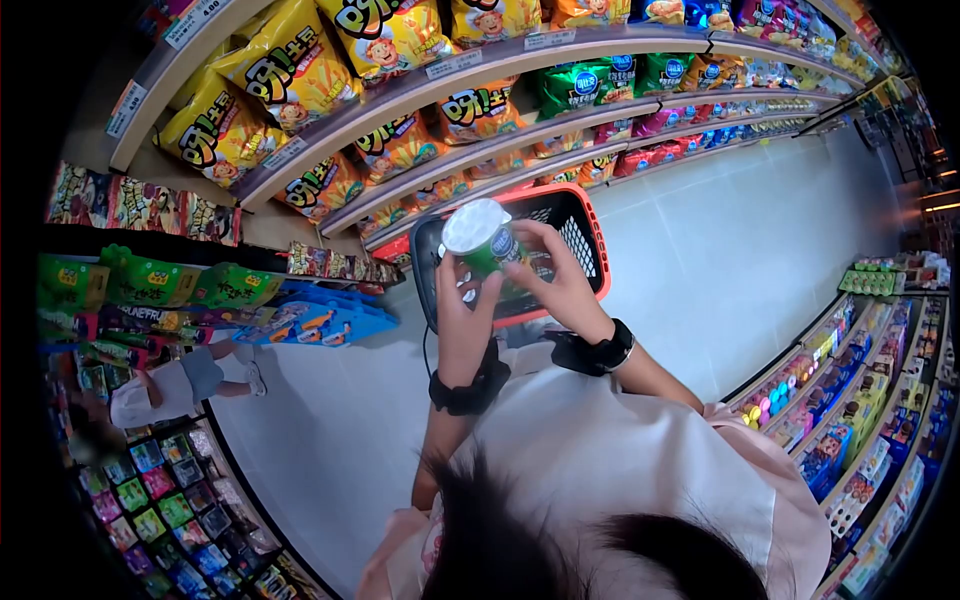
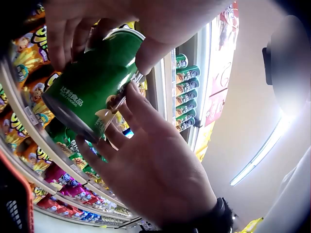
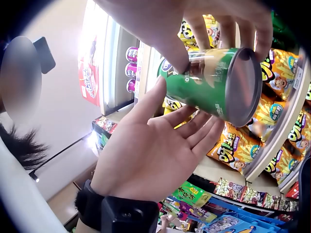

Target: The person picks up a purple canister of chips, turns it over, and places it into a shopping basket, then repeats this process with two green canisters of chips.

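Observation:
A green can (image 1: 480,235) with a whitish lid is held by both hands above a shopping basket (image 1: 600,245) in the head view. My left hand (image 1: 467,315) grips one side and my right hand (image 1: 562,285) the other. Across the left wrist view, the can (image 2: 92,87) lies tilted between my left hand (image 2: 146,22) above and my right hand (image 2: 158,167) below, thumbs against it. From the right wrist, the can (image 3: 204,85) shows its metal base, with my right hand (image 3: 199,22) over it and my left hand (image 3: 146,153) beneath.
Shelves of yellow chip bags (image 1: 290,65) curve across the top. Hanging green packets (image 1: 150,280) and a blue display (image 1: 335,315) stand at left, near another person (image 1: 155,395). More stocked shelves (image 1: 860,400) line the right; pale floor (image 1: 690,270) lies between.

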A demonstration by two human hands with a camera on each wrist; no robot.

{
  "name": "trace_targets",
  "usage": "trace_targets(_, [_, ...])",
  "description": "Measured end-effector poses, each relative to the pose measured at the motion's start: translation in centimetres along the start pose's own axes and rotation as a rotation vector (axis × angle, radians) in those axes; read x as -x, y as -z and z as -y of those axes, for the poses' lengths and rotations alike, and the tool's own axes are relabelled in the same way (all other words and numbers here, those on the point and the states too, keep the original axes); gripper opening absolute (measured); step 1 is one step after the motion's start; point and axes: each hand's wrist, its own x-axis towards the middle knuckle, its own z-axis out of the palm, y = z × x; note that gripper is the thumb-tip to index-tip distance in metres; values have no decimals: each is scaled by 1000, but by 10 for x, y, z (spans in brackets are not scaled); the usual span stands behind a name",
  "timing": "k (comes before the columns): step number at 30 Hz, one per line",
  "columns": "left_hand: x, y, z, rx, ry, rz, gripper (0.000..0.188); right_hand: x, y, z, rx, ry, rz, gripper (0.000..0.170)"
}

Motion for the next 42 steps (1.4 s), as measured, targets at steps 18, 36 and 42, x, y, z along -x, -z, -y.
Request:
trace_targets(18, [-2, 8, -3, 386, 141, 7, 47, -5, 17, 8, -408, -241, 222, 36])
trace_targets(36, [-6, 3, -1, 275, 53, 69, 47, -1, 15, 0, -12, 29, 192, 51])
trace_targets(42, [-5, 12, 4, 431, 191, 32, 48, -4, 15, -11, -450, -238, 251, 43])
